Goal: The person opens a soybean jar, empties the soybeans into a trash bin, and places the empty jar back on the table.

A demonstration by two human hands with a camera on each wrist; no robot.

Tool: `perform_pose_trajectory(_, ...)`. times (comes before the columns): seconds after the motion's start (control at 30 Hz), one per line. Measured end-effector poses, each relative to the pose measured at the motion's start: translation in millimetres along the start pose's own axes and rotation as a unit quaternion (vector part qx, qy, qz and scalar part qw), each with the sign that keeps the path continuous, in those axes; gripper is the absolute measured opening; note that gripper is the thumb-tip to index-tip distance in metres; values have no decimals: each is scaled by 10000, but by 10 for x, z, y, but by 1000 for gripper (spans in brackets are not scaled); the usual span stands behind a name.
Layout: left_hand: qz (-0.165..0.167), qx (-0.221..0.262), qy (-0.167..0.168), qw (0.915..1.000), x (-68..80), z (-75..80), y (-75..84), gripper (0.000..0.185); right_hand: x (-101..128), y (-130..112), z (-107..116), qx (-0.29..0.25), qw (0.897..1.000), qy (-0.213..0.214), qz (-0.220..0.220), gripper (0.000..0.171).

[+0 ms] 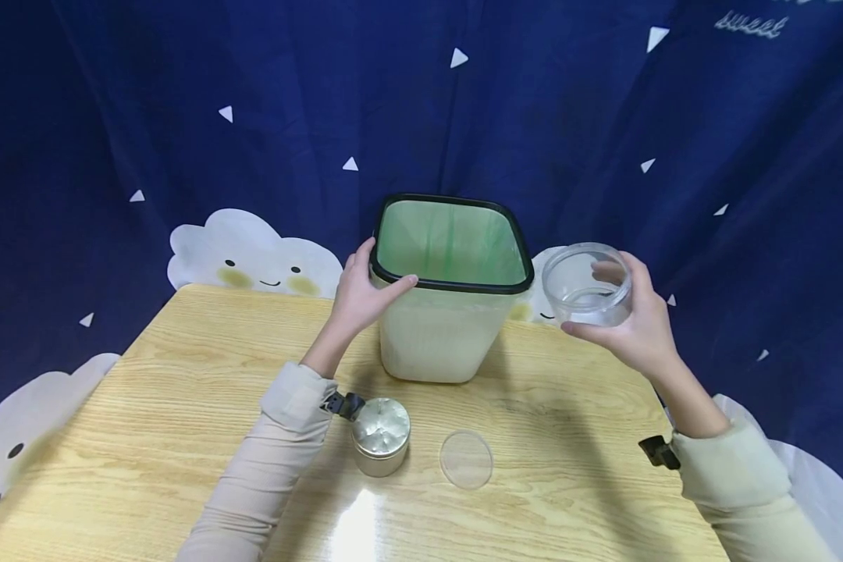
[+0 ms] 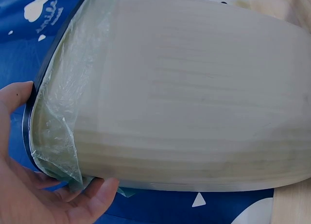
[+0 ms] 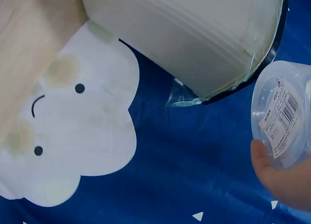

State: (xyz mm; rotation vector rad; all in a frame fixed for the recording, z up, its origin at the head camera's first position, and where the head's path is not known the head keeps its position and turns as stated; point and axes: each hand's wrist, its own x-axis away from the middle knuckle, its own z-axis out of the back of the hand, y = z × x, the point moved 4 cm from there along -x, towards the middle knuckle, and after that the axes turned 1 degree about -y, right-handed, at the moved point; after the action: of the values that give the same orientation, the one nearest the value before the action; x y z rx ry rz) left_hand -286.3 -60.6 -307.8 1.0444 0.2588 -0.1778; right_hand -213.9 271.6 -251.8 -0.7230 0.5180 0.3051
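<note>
so that the bin (image 1: 439,336) is presumably steadied on the surface (image 1: 204,351), its rim (image 1: 464,286) is gripped by the left hand (image 1: 358,295); the clear container (image 1: 585,285) is gripped beside the bin by the right hand (image 1: 639,328).

Bench (image 1: 204,375): pale wood grain
Cloth (image 1: 288,78): dark blue, behind bench
Clouds (image 1: 197,257): white, around bench
Glare (image 1: 354,531): on bench
</note>
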Motion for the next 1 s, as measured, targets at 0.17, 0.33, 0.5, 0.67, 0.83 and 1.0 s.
perform_pose_trajectory(0.17, -18, 11, 14, 10000, 8, 7, 12, 87, 73, 60, -23, -469, 9988, -83, -74, 99)
perform_pose_trajectory(0.33, -22, 35, 4, 10000, 17, 11, 30, 88, 148, 105, -45, -1151, 9930, -212, -133, 95)
perform_pose_trajectory(0.5, -33, 44, -22, 10000, 10, 3, 31, 88, 224, 180, -78, -1993, 9792, -288, -242, 91)
perform_pose_trajectory(0.67, -68, 51, -9, 10000, -2, -9, 26, 89, 310, 273, -103, -2694, 9619, -319, -353, 88)
perform_pose_trajectory(0.83, -65, 32, 4, 10000, -2, -15, 24, 89, 410, 364, -133, -2960, 9539, -322, -388, 85)
perform_pose_trajectory(1.0, -36, 62, 15, 10000, 2, -14, 7, 88, 544, 465, -228, -3212, 9460, -248, -358, 85)
